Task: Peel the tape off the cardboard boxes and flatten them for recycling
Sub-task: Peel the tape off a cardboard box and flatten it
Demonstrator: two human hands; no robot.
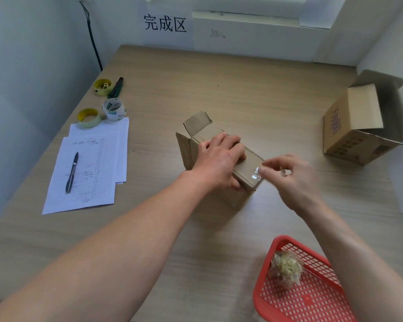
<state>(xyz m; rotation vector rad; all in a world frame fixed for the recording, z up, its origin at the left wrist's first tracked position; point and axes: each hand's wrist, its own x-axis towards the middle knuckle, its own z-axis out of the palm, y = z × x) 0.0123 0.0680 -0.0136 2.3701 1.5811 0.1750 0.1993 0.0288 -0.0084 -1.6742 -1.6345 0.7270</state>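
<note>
A small brown cardboard box (pixel 236 196) stands on the wooden table (pixel 242 89), its far flaps (pixel 197 123) open. My left hand (pixel 220 159) lies over its top, fingers curled over the far edge and thumb on the near side, holding it down. Clear tape (pixel 256 174) runs across the near right corner of the top. My right hand (pixel 296 180) pinches the end of this tape between thumb and forefinger at that corner. A second, larger cardboard box (pixel 356 133) lies on its side at the right with its flaps open.
A red plastic basket (pixel 312 300) at the near right holds a wad of peeled tape (pixel 285 268). At the left lie lined papers (pixel 91 168) with a black pen (pixel 72 171), three tape rolls (pixel 114 109) and a cutter (pixel 116 87). A paper sign hangs on the back wall.
</note>
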